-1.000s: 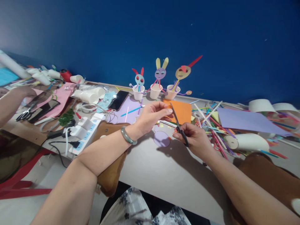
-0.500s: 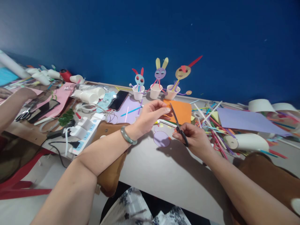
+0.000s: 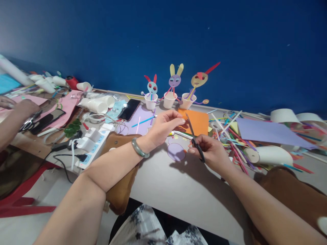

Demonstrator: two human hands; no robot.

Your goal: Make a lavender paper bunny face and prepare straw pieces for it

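Black-handled scissors (image 3: 196,144) are in my right hand (image 3: 212,149), its fingers through the handles and the blades pointing up and away. My left hand (image 3: 167,126) is pinched closed close by the blade tips. Whatever lies between its thumb and fingers is too small to make out against the orange sheet (image 3: 200,122) behind. Below the hands, a purple paper oval (image 3: 176,152) lies flat on the table (image 3: 163,190). A white marker (image 3: 182,135) rests just beyond the oval, among small paper scraps.
Three paper-cup figures (image 3: 170,99) stand along the blue wall. On the left are a phone (image 3: 129,109), a power strip (image 3: 95,146) with cables, and another person's arm (image 3: 19,114). Coloured sticks (image 3: 237,146), a purple sheet (image 3: 270,131) and a stack of cups (image 3: 273,154) cover the right.
My hands stay almost in place; the scissors have shifted very slightly in my right hand. The other person's hand at the left has moved a little.
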